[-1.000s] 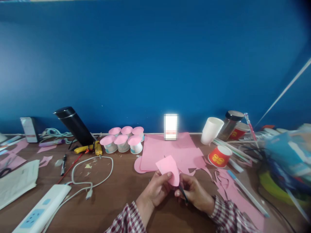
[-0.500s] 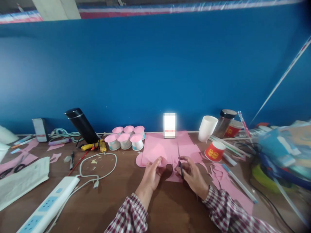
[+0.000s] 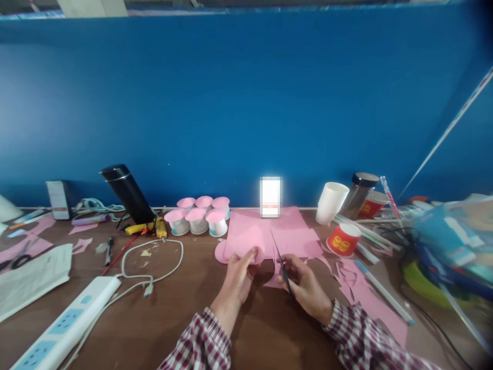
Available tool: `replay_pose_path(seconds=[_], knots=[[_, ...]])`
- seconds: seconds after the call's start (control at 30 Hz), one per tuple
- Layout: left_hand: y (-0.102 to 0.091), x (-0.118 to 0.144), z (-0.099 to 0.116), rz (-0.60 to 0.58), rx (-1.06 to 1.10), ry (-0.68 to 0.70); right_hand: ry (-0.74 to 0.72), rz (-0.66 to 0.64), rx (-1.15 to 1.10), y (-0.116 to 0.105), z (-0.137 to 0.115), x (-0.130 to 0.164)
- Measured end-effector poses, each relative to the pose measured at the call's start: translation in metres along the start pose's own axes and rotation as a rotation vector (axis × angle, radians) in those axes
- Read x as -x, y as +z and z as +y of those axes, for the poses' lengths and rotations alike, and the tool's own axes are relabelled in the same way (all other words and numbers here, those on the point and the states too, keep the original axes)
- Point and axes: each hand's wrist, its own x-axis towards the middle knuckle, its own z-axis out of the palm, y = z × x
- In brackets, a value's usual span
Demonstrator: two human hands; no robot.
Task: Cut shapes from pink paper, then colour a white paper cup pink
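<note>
2 hands: left (image 3: 238,275) pinches rounded pink paper (image 3: 246,245), right (image 3: 304,282) grips thin scissors (image 3: 280,262).

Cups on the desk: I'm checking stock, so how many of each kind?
Pink-topped small cups: 6
Plain white cup: 1
Red printed cups: 2, the second partly hidden behind a dark jar
Total: 9

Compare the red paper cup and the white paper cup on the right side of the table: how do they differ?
The red paper cup carries a yellow print and stands upside down, rim on the table; the white paper cup is plain and leans tilted, mouth up. The red cup stands nearer the person, by the pink scraps; the white cup stands near the blue wall. Neither hand touches them.
</note>
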Motion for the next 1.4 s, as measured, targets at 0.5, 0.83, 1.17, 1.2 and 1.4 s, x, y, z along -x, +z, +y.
replay_pose_path(seconds=[0.5, 0.83, 1.17, 1.2, 1.4], knots=[[0.008, 0.010, -0.003, -0.031, -0.072, -0.023, -0.018, -0.141, -0.016, 0.000, 0.014, 0.001], [0.013, 0.013, -0.006, -0.048, -0.057, -0.078, 0.008, -0.156, -0.029, 0.001, 0.009, 0.002], [0.011, 0.015, -0.008, -0.020, -0.082, -0.050, 0.033, -0.120, -0.051, -0.001, 0.010, 0.001], [0.011, 0.014, -0.007, -0.017, -0.086, -0.038, 0.037, -0.126, -0.050, -0.002, 0.011, 0.002], [0.013, 0.015, -0.006, -0.013, -0.116, -0.012, 0.054, -0.138, -0.045, -0.002, 0.016, 0.003]])
